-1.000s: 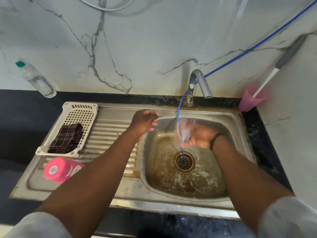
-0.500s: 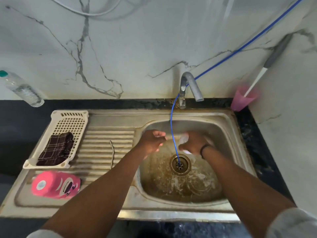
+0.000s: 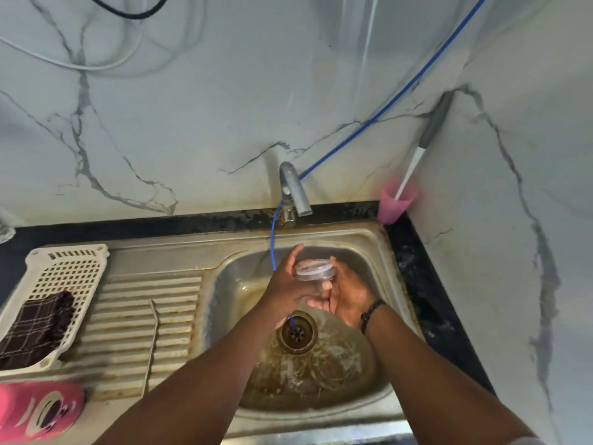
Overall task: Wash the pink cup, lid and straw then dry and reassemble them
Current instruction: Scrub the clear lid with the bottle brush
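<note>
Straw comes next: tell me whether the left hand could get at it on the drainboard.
Probably not yet: the left hand is holding the lid. Otherwise the straw lies bare, nothing on it.

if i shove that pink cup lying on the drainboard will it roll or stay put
The pink cup lies on its side and looks round, so a sideways push would probably roll it. It sits on the flat strip beside the ridges of the drainboard. Being plastic, it is likely light.

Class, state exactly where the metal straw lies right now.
In the head view, the metal straw lies on the ribbed drainboard, left of the sink basin and right of the cream basket.
</note>
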